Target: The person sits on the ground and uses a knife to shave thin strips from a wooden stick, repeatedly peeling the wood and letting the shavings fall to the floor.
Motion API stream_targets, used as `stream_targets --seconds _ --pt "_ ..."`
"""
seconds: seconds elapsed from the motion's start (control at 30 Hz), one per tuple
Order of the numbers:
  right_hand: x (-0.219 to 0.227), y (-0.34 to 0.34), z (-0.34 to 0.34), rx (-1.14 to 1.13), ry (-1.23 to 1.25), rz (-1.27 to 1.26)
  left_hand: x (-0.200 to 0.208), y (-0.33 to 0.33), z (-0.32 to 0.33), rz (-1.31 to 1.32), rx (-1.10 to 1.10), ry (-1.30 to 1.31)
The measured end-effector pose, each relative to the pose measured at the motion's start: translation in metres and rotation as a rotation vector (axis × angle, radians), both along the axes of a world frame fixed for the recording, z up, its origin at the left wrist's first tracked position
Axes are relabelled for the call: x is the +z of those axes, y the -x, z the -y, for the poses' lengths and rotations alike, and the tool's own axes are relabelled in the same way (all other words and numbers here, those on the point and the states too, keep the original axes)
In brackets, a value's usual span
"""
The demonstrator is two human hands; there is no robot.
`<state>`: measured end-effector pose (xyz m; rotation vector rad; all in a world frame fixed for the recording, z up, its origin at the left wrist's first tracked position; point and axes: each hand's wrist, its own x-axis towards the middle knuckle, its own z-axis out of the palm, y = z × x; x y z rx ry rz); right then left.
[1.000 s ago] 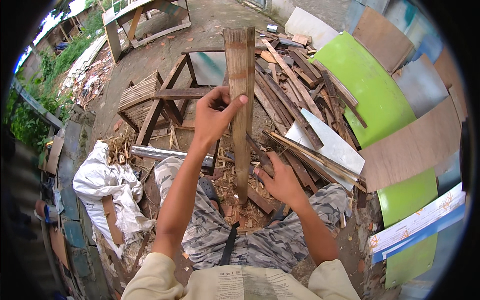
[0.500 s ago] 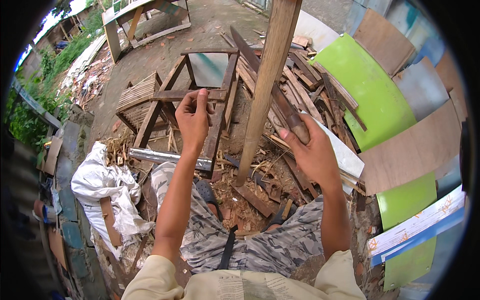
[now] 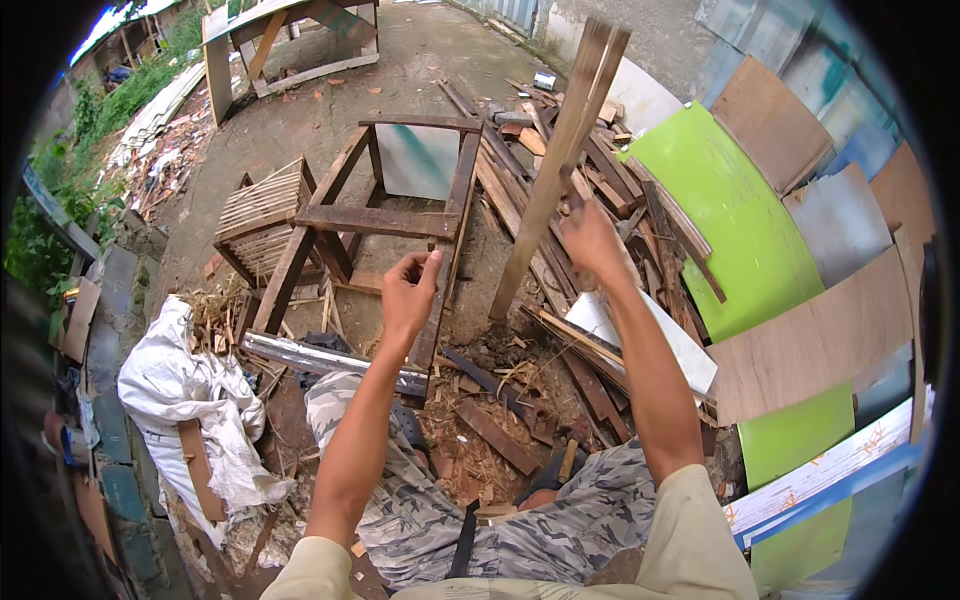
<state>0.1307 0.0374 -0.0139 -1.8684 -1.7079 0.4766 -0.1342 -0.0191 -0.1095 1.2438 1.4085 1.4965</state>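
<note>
The plank [image 3: 552, 170] tilts beside the right hand [image 3: 592, 245], whose grip is too hidden to tell. The left hand [image 3: 408, 295], loosely half-open and empty, is near the frame [image 3: 378, 221].

Post [image 3: 550, 170]: one. Frame [image 3: 380, 221]: one. Slatted crate [image 3: 262, 222]: one. Sack [image 3: 195, 385]: one. Can [image 3: 544, 80]: one. Sleeves [image 3: 312, 568]: two. Brown boards [image 3: 770, 122], leaning: at least three. Green panel [image 3: 745, 225]: three exposed areas — number of separate sheets cannot be told. Scrap pile [image 3: 660, 235]: one — planks overlap, so their exact number cannot be read.
</note>
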Motion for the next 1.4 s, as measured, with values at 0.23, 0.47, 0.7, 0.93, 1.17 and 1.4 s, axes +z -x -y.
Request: stream_targets --seconds 0.23,0.47,0.7,0.93,1.17,1.4 --pt "-0.037 0.040 -0.034 0.088 0.125 -0.014 -0.001 0.014 0.001 -0.065 -0.087 0.062" --pt "0.105 0.038 -0.022 0.135 0.066 -0.026 -0.001 0.026 0.001 -0.048 -0.046 0.052" --pt "0.000 0.017 -0.051 0.002 0.150 -0.036 0.014 0.023 0.002 -0.045 -0.034 0.070" --pt "-0.107 0.025 -0.054 0.000 0.004 0.013 0.007 0.015 0.002 -0.156 -0.044 0.099" --pt "0.086 0.011 -0.027 0.051 -0.094 -0.176 -0.002 0.023 -0.008 -0.118 -0.001 0.085" --pt "0.061 0.024 -0.039 0.019 0.032 -0.150 0.005 0.030 -0.001 -0.129 0.017 0.076"
